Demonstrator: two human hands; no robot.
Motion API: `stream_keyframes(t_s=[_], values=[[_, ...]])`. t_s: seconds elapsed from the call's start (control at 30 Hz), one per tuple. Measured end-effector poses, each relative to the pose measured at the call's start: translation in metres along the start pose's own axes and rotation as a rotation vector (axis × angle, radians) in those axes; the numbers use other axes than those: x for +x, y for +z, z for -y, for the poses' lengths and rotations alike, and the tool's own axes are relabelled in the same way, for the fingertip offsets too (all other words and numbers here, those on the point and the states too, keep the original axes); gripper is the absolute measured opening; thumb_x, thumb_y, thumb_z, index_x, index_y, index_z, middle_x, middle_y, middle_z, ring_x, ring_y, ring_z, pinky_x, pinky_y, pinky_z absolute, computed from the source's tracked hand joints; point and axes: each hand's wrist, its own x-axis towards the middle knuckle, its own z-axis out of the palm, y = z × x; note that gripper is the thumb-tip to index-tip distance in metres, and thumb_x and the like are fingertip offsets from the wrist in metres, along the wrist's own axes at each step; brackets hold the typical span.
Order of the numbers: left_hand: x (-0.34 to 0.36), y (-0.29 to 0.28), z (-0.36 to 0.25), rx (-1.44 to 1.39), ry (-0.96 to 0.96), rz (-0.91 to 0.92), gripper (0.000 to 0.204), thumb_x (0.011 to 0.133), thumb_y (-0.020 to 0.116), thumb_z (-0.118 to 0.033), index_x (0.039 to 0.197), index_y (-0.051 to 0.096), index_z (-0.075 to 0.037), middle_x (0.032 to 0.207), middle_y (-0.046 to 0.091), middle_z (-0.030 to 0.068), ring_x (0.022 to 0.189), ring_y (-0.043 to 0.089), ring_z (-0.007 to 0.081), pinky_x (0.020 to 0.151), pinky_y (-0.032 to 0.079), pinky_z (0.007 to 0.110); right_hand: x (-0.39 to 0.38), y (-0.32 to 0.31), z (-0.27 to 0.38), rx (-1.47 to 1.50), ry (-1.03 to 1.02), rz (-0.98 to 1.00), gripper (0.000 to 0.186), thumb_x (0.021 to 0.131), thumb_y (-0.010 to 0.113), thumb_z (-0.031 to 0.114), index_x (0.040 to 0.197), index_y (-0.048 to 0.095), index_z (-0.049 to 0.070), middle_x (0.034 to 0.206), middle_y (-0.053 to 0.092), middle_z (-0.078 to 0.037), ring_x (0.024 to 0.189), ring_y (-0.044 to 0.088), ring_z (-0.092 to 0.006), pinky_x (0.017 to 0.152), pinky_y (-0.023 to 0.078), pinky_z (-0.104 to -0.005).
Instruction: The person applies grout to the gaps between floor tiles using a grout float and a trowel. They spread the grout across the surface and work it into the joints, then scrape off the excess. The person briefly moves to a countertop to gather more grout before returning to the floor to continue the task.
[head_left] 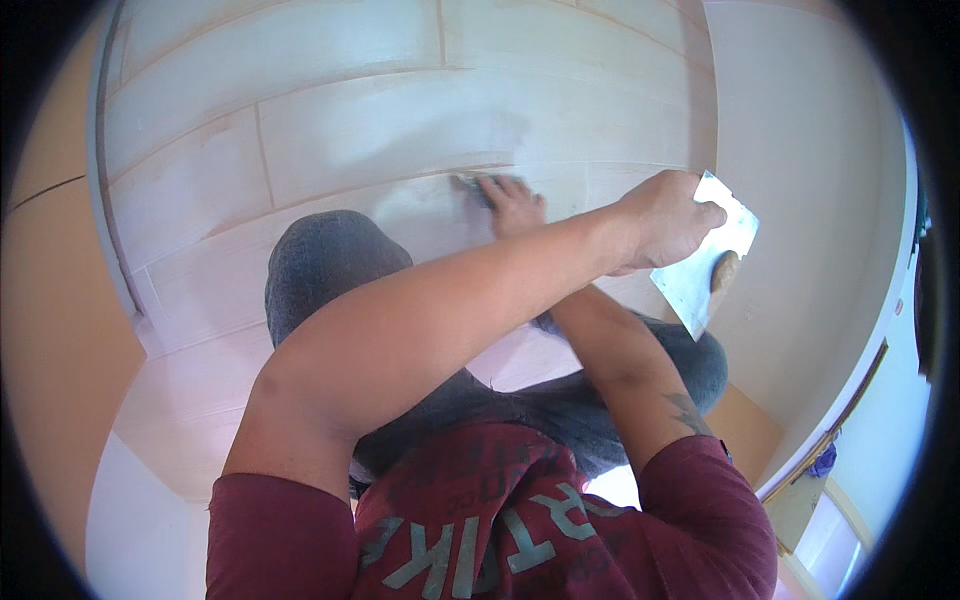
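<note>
Plate (688, 276) is pinched by left hand (662, 222), three o'clock — tan lump (724, 272) likely kept handy; dark tool (478, 189) gripped by right hand (516, 208), twelve o'clock

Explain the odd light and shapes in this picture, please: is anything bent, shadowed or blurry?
In the head view, seams across the pale panelled surface bow into arcs and the corners go black; a soft shadow spreads beyond the right hand, where fine detail looks soft; the sheet in the left hand looks bright, nearly white.
</note>
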Motion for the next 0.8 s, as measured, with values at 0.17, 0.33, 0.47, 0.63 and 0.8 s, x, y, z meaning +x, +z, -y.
stream_keyframes(t_s=[0.17, 0.33, 0.47, 0.63, 0.8], values=[[-0.007, 0.008, 0.026, -0.089, -0.13, -0.039, 0.049, 0.1, 0.06, -0.025, 0.131, 0.058, 0.012, 0.11, 0.068, 0.0157, 0.099, 0.063, 0.0214, 0.089, 0.052, 0.036, 0.013, 0.02, -0.067, -0.047, -0.004, -0.157, 0.074, 0.09, 0.062, 0.006, 0.159, 0.049, 0.032, 0.163, 0.048, -0.011, 0.15, 0.042, -0.0421, 0.112, 0.037, -0.0648], [0.015, 0.011, 0.035, -0.098, -0.217, -0.033, 0.043, 0.1, 0.061, -0.024, 0.129, 0.061, 0.009, 0.11, 0.068, 0.012, 0.097, 0.064, 0.0171, 0.087, 0.053, 0.032, 0.013, 0.038, -0.084, -0.097, -0.032, 0.012, 0.078, 0.087, 0.063, 0.003, 0.159, 0.049, 0.03, 0.163, 0.048, -0.012, 0.148, 0.044, -0.0425, 0.112, 0.036, -0.0608], [0.035, 0.0, 0.023, -0.185, -0.216, 0.024, 0.034, 0.103, 0.062, -0.019, 0.128, 0.066, 0.004, 0.114, 0.074, 0.0107, 0.1, 0.072, 0.017, 0.087, 0.058, 0.031, 0.054, 0.026, -0.112, -0.085, -0.063, -0.088, 0.078, 0.087, 0.063, 0.003, 0.158, 0.051, 0.031, 0.162, 0.049, -0.011, 0.148, 0.044, -0.0408, 0.113, 0.036, -0.061], [0.049, -0.009, 0.022, -0.145, -0.228, 0.029, 0.033, 0.103, 0.062, -0.019, 0.126, 0.067, 0.004, 0.111, 0.073, 0.0094, 0.097, 0.07, 0.0151, 0.084, 0.057, 0.03, 0.086, 0.021, -0.121, -0.12, -0.079, -0.239, 0.072, 0.089, 0.06, 0.003, 0.155, 0.055, 0.03, 0.159, 0.053, -0.007, 0.146, 0.046, -0.0372, 0.113, 0.037, -0.0609], [0.058, -0.005, 0.032, -0.116, -0.251, 0.037, 0.035, 0.103, 0.061, -0.023, 0.125, 0.068, 0.004, 0.109, 0.072, 0.0082, 0.093, 0.067, 0.0144, 0.083, 0.055, 0.031, 0.081, 0.004, -0.136, 0.008, 0.098, -0.052, 0.066, 0.091, 0.057, 0.004, 0.152, 0.058, 0.029, 0.149, 0.062, -0.008, 0.136, 0.058, -0.0343, 0.107, 0.045, -0.0622]])
